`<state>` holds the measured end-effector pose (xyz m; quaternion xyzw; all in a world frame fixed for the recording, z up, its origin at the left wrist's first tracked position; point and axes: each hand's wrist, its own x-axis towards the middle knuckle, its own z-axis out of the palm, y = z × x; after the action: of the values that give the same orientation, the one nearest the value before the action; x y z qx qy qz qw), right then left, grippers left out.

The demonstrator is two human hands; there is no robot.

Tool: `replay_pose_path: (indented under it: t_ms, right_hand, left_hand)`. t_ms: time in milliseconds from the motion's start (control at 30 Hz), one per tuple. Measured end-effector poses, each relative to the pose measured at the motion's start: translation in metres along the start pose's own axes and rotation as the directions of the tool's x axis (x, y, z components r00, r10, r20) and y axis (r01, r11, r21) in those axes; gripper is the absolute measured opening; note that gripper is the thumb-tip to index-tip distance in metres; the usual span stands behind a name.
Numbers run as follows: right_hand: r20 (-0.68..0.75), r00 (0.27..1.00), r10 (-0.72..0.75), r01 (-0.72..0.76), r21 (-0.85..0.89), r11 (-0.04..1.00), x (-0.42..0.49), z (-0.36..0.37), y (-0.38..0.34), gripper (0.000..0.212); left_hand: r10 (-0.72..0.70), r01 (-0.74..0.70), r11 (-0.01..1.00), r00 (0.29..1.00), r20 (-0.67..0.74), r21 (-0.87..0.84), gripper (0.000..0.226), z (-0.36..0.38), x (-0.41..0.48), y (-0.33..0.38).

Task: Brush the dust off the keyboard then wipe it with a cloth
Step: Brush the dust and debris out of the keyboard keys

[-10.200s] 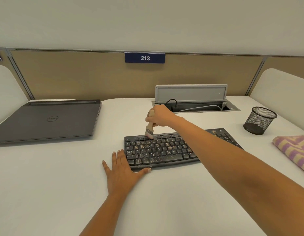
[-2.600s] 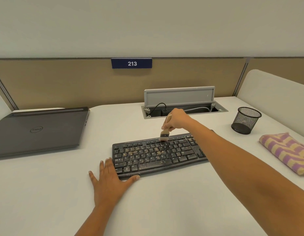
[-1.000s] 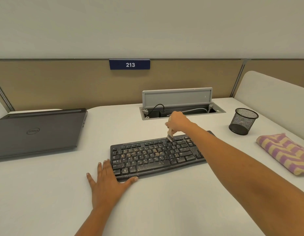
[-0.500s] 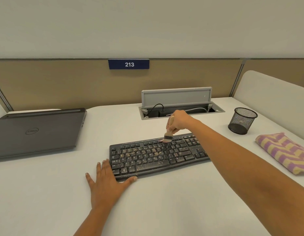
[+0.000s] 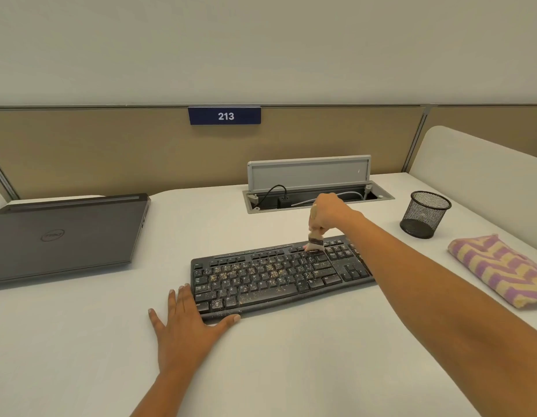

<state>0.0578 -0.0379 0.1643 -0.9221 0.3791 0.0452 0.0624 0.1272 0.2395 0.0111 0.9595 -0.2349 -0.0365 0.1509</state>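
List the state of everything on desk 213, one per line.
keyboard: flat on desk, keys speckled with dust.
brush: gripped by right hand, bristles on top key row.
left hand: flat on desk, against keyboard's near-left corner.
laptop: lid closed.
cable hatch: lid open.
mesh cup: upright.
cloth: folded, untouched.

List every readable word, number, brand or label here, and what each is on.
"213": white digits on the dark blue rectangular plate on the tan partition.
Round logo on the closed dark grey laptop: too blurred to read.
Key legends on the dusty black keyboard: too small to read.
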Motion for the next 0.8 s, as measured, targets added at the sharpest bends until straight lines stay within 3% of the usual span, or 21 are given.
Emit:
replay_pose_path:
  t_ms: [100,200,400,567,800]
  right_hand:
    - [-0.134,0.990,0.044,-0.023,0.154,0.988,0.005,0.007,-0.004,0.035]
    - [-0.213,0.976,0.036,0.024,0.271,0.962,0.007,0.014,-0.009,0.029]
    - [-0.215,0.977,0.001,0.085,0.389,0.917,0.006,0.037,-0.009,0.041]
    - [-0.151,0.988,0.018,0.054,0.459,0.887,0.006,0.033,-0.005,0.040]
    - [-0.178,0.984,0.010,0.094,0.563,0.821,0.009,0.037,-0.004,0.048]
  left_hand:
    - [0.005,-0.005,1.000,1.000,-0.004,0.003,0.143,0.001,0.000,-0.001]
    - [0.001,-0.001,1.000,1.000,0.000,0.014,0.151,0.003,0.001,-0.001]
    - [-0.005,0.005,1.000,1.000,0.004,0.007,0.134,0.002,0.002,-0.001]
    - [-0.001,0.000,1.000,1.000,0.006,0.004,0.137,0.002,0.002,-0.001]
    - [-0.007,0.007,1.000,1.000,0.018,0.010,0.151,0.001,0.001,0.000]
